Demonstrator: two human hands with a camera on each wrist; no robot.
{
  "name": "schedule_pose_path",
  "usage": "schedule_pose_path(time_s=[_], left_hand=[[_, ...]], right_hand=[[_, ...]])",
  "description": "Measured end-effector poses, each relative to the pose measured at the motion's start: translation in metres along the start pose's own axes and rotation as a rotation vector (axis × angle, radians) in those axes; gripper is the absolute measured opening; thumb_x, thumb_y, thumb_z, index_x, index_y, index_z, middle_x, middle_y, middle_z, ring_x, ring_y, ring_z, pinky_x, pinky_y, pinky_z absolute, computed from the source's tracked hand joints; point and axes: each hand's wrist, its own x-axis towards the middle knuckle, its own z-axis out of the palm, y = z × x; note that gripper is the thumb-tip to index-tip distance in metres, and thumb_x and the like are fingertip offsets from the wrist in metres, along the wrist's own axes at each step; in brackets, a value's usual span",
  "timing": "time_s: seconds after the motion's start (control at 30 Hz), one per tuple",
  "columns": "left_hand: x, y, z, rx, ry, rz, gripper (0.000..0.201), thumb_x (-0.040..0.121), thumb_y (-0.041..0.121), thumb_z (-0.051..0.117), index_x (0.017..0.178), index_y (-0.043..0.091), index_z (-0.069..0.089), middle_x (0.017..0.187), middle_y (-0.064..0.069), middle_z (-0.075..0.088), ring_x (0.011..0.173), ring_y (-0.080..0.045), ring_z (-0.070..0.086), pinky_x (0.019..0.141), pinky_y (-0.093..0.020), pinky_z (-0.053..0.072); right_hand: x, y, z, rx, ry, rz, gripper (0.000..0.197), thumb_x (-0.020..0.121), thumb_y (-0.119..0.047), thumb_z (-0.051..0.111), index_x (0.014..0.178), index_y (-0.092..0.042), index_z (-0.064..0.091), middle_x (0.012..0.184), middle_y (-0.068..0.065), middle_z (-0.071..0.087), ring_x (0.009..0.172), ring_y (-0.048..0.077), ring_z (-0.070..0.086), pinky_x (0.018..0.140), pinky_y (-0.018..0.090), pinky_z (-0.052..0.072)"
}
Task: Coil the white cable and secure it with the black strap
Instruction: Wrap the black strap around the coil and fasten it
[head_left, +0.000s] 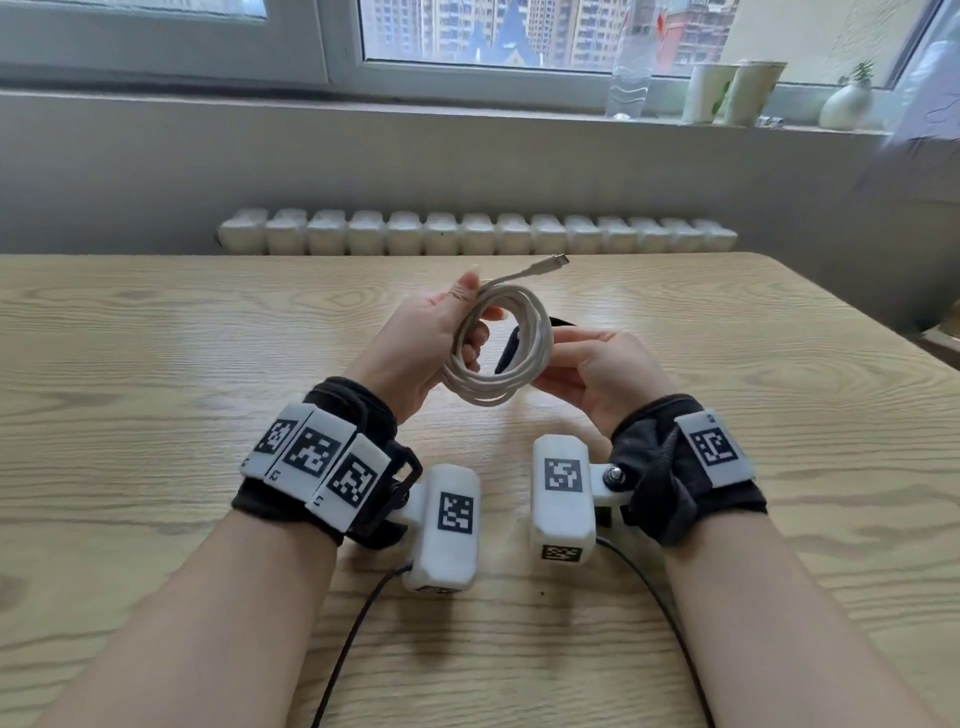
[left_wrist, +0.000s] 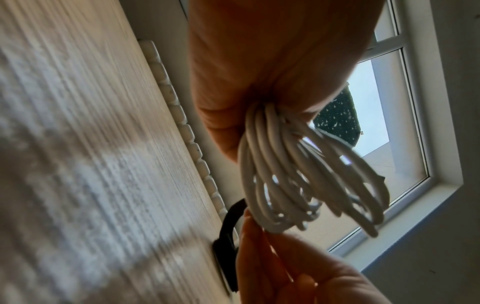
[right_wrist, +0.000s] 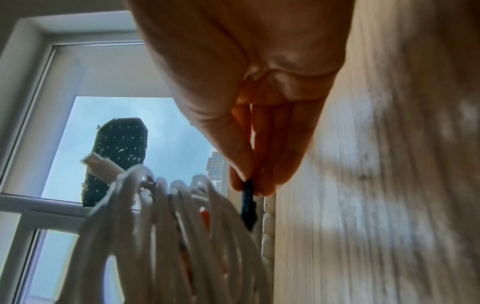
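The white cable (head_left: 498, 358) is wound into a round coil held above the wooden table (head_left: 208, 338). My left hand (head_left: 475, 317) grips the coil's left side, with the thumb on top and fingers curled through the loops. One plug (head_left: 550, 264) sticks out up and to the right. The black strap (head_left: 511, 353) shows through the coil's right side, and another part of it shows just behind. My right hand (head_left: 550, 361) is at that side. In the right wrist view the right hand (right_wrist: 246, 183) pinches the strap (right_wrist: 248, 207) between thumb and fingers, beside the coil (right_wrist: 168, 236).
A white radiator (head_left: 478, 231) runs behind the table's far edge. On the windowsill stand a clear bottle (head_left: 631, 62), two paper cups (head_left: 732, 93) and a small vase (head_left: 847, 104). Dark camera leads (head_left: 353, 639) trail toward me from both wrists.
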Motion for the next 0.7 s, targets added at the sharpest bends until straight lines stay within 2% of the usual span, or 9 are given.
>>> schedule_pose_path(time_s=[0.07, 0.2, 0.3, 0.4, 0.5, 0.63, 0.7], left_hand=[[-0.001, 0.0, 0.001, 0.019, -0.007, -0.009, 0.043, 0.097, 0.039, 0.042, 0.086, 0.004, 0.063, 0.056, 0.002, 0.051, 0.046, -0.008, 0.045, 0.048, -0.021, 0.042], [-0.003, 0.002, 0.004, 0.068, -0.039, -0.017, 0.044, 0.097, 0.039, 0.041, 0.087, 0.003, 0.064, 0.055, 0.003, 0.052, 0.045, -0.009, 0.045, 0.048, -0.024, 0.04], [-0.004, 0.002, 0.005, 0.109, -0.043, -0.028, 0.044, 0.097, 0.04, 0.041, 0.091, 0.002, 0.063, 0.049, 0.002, 0.05, 0.043, -0.009, 0.044, 0.044, -0.021, 0.041], [-0.004, 0.001, 0.002, 0.125, -0.047, -0.062, 0.043, 0.096, 0.04, 0.042, 0.093, 0.001, 0.058, 0.063, -0.005, 0.05, 0.046, -0.01, 0.045, 0.042, -0.019, 0.043], [-0.002, -0.001, 0.001, 0.156, -0.04, -0.077, 0.042, 0.096, 0.042, 0.041, 0.091, 0.005, 0.059, 0.072, -0.006, 0.056, 0.046, -0.008, 0.048, 0.043, -0.02, 0.043], [0.002, -0.003, -0.001, 0.138, 0.008, -0.116, 0.047, 0.097, 0.039, 0.042, 0.102, -0.003, 0.062, 0.071, -0.009, 0.058, 0.043, -0.006, 0.05, 0.04, -0.017, 0.042], [0.002, -0.004, -0.001, 0.076, 0.023, -0.129, 0.045, 0.097, 0.037, 0.046, 0.1, -0.004, 0.062, 0.07, -0.01, 0.061, 0.043, -0.006, 0.052, 0.04, -0.016, 0.043]], right_hand=[[-0.001, 0.0, 0.0, 0.042, 0.0, -0.005, 0.024, 0.084, 0.008, 0.059, 0.105, 0.006, 0.068, 0.101, 0.023, 0.071, 0.094, 0.031, 0.069, 0.087, 0.035, 0.056], [-0.003, -0.002, 0.001, 0.094, 0.013, -0.024, 0.021, 0.084, 0.008, 0.056, 0.101, 0.007, 0.068, 0.091, 0.019, 0.072, 0.076, 0.023, 0.071, 0.069, 0.026, 0.058], [-0.007, -0.002, 0.004, 0.105, -0.055, -0.02, 0.02, 0.084, 0.009, 0.053, 0.098, 0.009, 0.067, 0.086, 0.018, 0.072, 0.072, 0.022, 0.069, 0.066, 0.026, 0.058], [-0.009, -0.004, 0.005, 0.118, -0.071, 0.005, 0.026, 0.084, 0.008, 0.05, 0.104, 0.012, 0.065, 0.088, 0.018, 0.07, 0.07, 0.02, 0.069, 0.063, 0.025, 0.057], [-0.01, -0.006, 0.006, 0.144, -0.065, 0.042, 0.029, 0.084, 0.009, 0.045, 0.105, 0.01, 0.065, 0.086, 0.018, 0.07, 0.068, 0.02, 0.069, 0.06, 0.024, 0.057], [-0.011, -0.009, 0.009, 0.115, -0.069, 0.034, 0.032, 0.083, 0.011, 0.041, 0.103, 0.004, 0.065, 0.08, 0.014, 0.07, 0.064, 0.019, 0.069, 0.057, 0.023, 0.056], [-0.012, -0.012, 0.01, 0.078, -0.045, 0.02, 0.027, 0.086, 0.007, 0.043, 0.101, -0.001, 0.063, 0.076, 0.011, 0.069, 0.06, 0.017, 0.068, 0.055, 0.023, 0.056]])
